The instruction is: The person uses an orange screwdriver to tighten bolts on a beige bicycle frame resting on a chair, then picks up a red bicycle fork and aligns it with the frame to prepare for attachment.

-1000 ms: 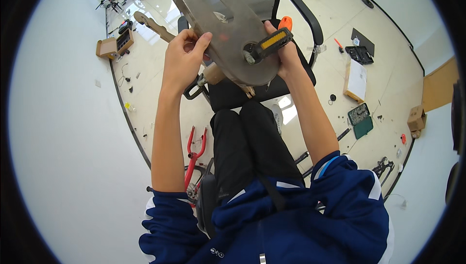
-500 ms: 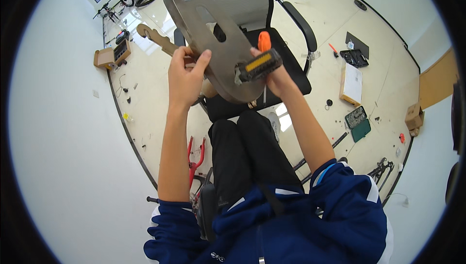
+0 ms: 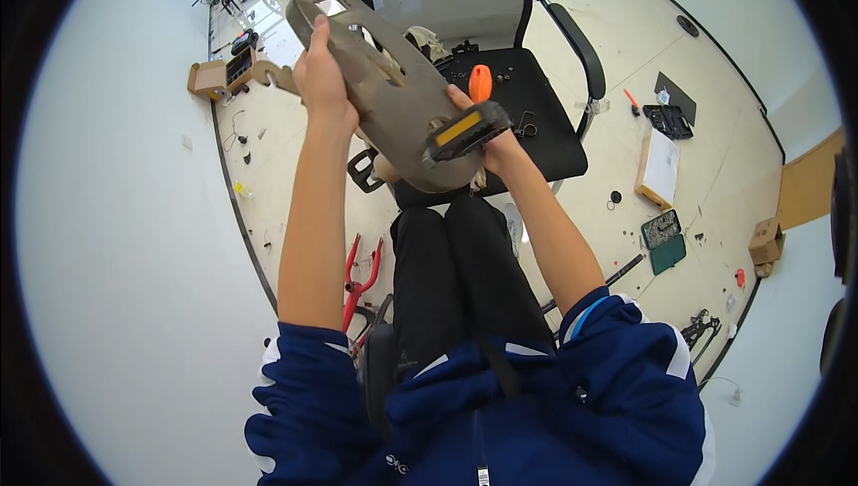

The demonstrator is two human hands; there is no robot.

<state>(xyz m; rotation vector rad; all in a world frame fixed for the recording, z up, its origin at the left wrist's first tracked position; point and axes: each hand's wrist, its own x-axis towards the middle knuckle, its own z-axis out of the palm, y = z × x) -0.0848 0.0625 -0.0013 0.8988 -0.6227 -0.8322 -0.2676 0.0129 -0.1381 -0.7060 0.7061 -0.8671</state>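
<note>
A long grey chain guard (image 3: 386, 120) with rounded ends and slots is held up slantwise over the chair. My left hand (image 3: 323, 86) grips its upper left edge, thumb on the face. A pale brown notched piece (image 3: 275, 76) sticks out behind it. On the lower end sits a black pedal (image 3: 465, 133) with a yellow reflector, and a second black pedal (image 3: 364, 170) shows below left. My right hand (image 3: 499, 148), partly hidden by the pedal, is closed at the guard's lower right edge, with an orange-handled screwdriver (image 3: 481, 82) in its grasp.
The black office chair (image 3: 550, 106) before my knees bears small metal parts and a pale cloth (image 3: 427, 42). On the floor lie a red bicycle frame (image 3: 356, 291), a green case (image 3: 667, 254), a flat box (image 3: 659, 167), an open cardboard box (image 3: 209, 79) and several scattered parts.
My left hand has moved up the guard and now grips nearer its top end. The guard has turned a little, and more of the chair seat's small parts show.
</note>
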